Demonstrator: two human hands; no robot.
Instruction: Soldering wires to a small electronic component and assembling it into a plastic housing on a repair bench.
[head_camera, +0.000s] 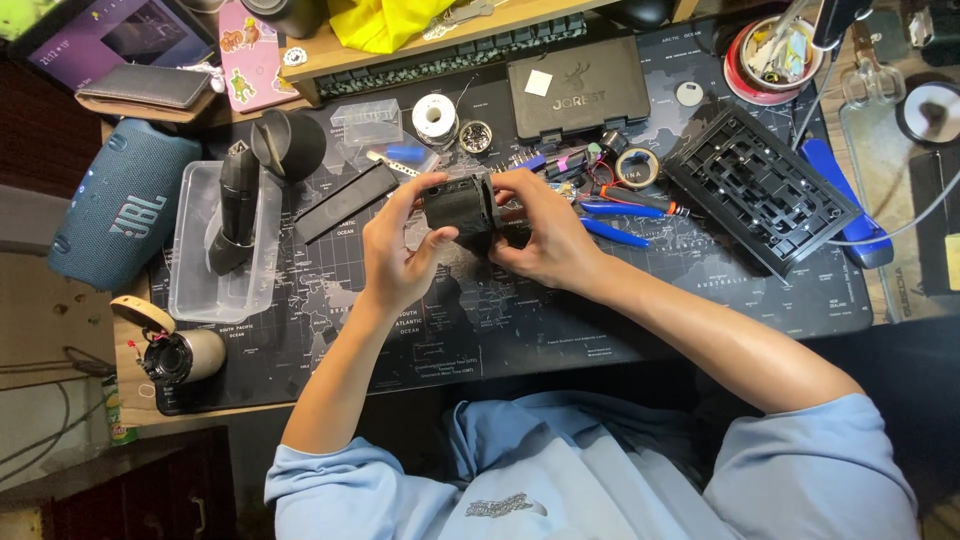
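Observation:
Both hands hold a small black boxy part (459, 205) above the dark map-printed desk mat (620, 310). My left hand (400, 250) grips its left side with fingers curled over the top edge. My right hand (540, 235) clasps its right side, thumb underneath. Just behind the part lie a black flat strip (345, 202) and small blue and purple pieces (560, 162).
A clear plastic tray (190, 280) with a black handle-shaped piece (235, 205) stands left, beside a teal cylindrical speaker (115, 210). A black case (577, 88), tape rolls (636, 167), blue-handled pliers (620, 215) and a black grid frame (760, 185) lie behind and right. A small camera lens unit (180, 358) sits front left.

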